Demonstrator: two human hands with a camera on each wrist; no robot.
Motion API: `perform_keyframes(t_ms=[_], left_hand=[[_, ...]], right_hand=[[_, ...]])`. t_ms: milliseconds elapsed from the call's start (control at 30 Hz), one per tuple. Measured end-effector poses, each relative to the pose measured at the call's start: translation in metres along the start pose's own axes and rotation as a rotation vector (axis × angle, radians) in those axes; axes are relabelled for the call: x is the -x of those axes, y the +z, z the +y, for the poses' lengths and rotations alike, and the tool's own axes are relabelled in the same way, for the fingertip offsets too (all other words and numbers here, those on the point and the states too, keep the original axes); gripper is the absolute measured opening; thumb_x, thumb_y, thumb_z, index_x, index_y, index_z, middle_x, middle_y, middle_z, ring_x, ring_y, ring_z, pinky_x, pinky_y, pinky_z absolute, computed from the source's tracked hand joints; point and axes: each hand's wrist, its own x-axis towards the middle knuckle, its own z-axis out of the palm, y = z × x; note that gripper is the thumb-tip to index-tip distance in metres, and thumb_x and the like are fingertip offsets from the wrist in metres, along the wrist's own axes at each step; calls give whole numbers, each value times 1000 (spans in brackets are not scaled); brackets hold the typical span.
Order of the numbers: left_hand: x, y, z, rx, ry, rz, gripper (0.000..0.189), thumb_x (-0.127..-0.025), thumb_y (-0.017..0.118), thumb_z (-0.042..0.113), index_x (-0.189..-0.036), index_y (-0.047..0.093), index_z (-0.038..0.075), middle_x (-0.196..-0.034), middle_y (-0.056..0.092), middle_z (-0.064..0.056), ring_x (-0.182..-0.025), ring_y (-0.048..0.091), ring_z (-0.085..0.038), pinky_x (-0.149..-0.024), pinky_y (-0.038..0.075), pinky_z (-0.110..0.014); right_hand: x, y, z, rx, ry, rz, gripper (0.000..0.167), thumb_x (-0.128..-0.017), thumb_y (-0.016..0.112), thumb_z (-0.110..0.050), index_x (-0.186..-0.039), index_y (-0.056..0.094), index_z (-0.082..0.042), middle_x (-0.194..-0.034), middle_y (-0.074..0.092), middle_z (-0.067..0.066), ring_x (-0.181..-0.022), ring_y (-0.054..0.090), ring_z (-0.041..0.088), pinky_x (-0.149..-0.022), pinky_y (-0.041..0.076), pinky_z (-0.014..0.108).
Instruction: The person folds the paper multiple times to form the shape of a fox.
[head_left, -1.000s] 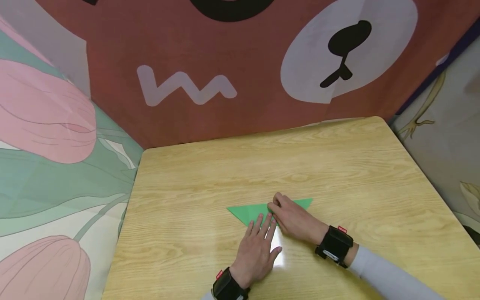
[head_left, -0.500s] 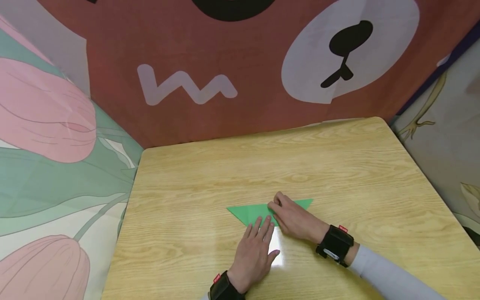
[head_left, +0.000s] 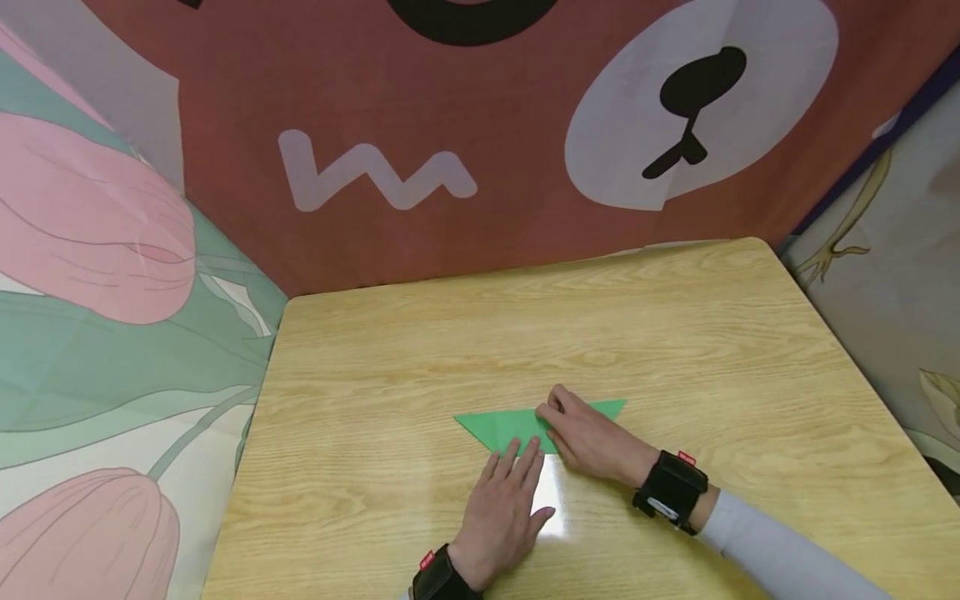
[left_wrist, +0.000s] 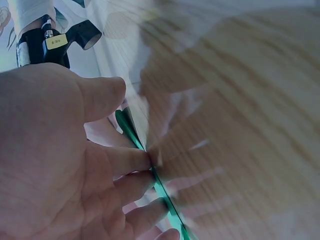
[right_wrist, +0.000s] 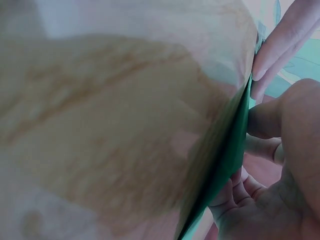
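Note:
A folded sheet of green paper [head_left: 504, 425] lies flat on the wooden table, its long edge to the back and pointed corners at both sides. My left hand [head_left: 498, 515] lies palm down with fingers extended, fingertips at the paper's near edge. On the paper's right half my right hand [head_left: 596, 440] presses with curled fingers, thumb and index close together at the back edge, covering part of the sheet. Seen edge-on in the right wrist view, the green paper [right_wrist: 234, 145] has the curled fingers along its upper face. In the left wrist view, fingertips touch the thin green strip [left_wrist: 161, 192].
The pale wood-grain table [head_left: 375, 358] reaches back to a brown cloth [head_left: 450, 233] with a cartoon bear print. A tulip-patterned cover [head_left: 90, 350] hangs at the left. Black camera bands [head_left: 671, 492] sit on both wrists.
My left hand has slid slightly toward me and to the left, from over the paper to its near edge. The right hand and the paper have stayed in place.

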Motion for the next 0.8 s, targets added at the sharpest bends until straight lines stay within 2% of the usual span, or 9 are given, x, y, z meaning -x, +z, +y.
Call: perform_keyframes(t_ms=[533,800], left_hand=[[6,1,-7,77,14,-30,66,-103,35,55,-156,30,16,-166,22,3,-152,25,-20,-120,33,-45],[11,3,-12,115,14,-38,64,-104,34,51,-157,27,15,-167,19,2,-153,23,-19,-121,32,-47]], right_hand=[[2,-3,0,-25,20,-31,22,-95,61,-10,-117,60,-12,-101,44,-1,-86,42,7,-73,45,22],[2,-4,1,-37,47,-79,28,-97,62,-21,-123,59,-12,-104,43,-1,-86,42,7,-74,46,22]])
